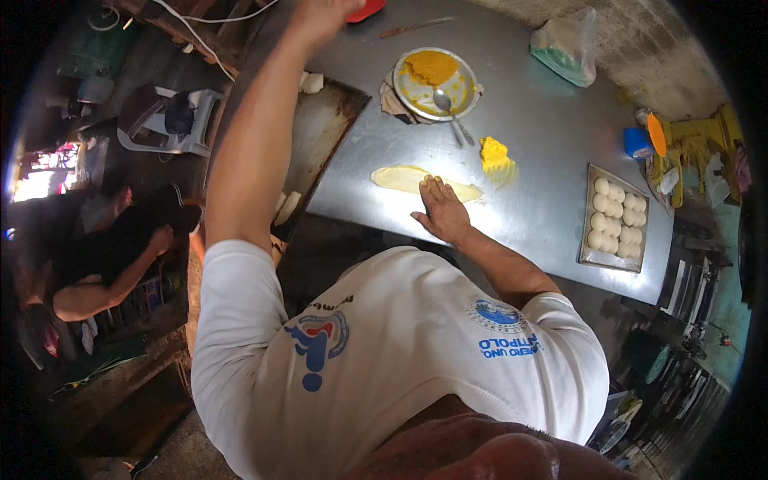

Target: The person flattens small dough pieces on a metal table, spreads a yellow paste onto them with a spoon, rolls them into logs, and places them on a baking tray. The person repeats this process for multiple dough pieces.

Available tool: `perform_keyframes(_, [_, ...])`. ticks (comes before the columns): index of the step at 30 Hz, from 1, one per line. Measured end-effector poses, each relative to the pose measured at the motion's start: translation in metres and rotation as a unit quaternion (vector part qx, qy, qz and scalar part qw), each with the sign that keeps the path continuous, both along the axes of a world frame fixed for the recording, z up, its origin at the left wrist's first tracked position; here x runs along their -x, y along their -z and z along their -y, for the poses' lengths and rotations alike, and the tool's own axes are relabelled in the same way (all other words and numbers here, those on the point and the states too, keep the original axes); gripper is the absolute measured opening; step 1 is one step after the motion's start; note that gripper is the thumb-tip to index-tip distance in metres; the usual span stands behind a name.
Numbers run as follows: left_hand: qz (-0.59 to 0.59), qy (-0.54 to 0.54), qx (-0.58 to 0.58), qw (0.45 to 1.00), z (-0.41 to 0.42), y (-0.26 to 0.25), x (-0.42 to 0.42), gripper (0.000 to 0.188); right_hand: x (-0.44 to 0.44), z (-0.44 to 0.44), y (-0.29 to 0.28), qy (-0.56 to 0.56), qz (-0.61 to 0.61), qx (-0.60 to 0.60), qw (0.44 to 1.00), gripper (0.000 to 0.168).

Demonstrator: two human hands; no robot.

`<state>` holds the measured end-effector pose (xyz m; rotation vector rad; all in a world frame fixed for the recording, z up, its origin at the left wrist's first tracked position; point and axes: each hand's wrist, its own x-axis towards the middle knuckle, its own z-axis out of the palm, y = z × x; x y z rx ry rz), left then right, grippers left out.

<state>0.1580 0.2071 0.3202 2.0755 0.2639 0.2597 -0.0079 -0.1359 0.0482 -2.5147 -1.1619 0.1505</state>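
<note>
A flattened, oval sheet of pale dough [399,179] lies on the metal table. My right hand [443,207] rests palm down on it, fingers extended, holding nothing visible. Just right of the dough is a smeared yellow lump [494,151], perhaps a soft fat or filling. My left hand [329,21] is stretched far forward at the top edge, blurred and partly cut off, beside a red object [367,9]; its grasp is unclear. Beyond the dough, a metal bowl [474,99] on a cloth holds orange-yellow filling [431,67] and a metal spoon [442,100]. Another utensil handle touches the table by it.
A tray [611,259] of round dough balls [606,207] sits at the right. A dark baking tray [318,129] with pale pieces lies under my left arm. Farther off are a thin stick [415,27], a plastic bag [567,51] and a blue container [638,143]. Another person [114,264] is at left.
</note>
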Motion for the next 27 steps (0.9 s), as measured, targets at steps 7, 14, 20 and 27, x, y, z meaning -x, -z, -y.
perform_keyframes(7, [-0.228, 0.008, 0.042, 0.973, 0.049, 0.233, 0.122, 0.048, -0.102, 0.014, -0.054, 0.215, -0.013, -0.164, 0.963, 0.025])
perform_keyframes(14, [-0.194, -0.051, 0.119, 0.972, 0.103, 0.284, 0.139, 0.036, -0.195, -0.007, -0.038, 0.133, -0.067, 0.029, 0.988, 0.023])
perform_keyframes(20, [-0.140, -0.070, 0.168, 0.973, 0.097, 0.299, 0.088, 0.038, -0.228, -0.002, -0.063, 0.148, -0.034, 0.096, 0.984, 0.025])
perform_keyframes(27, [-0.063, -0.075, 0.255, 0.962, 0.090, 0.326, 0.006, 0.058, -0.252, -0.003, -0.089, 0.067, 0.107, 0.010, 0.992, 0.032])
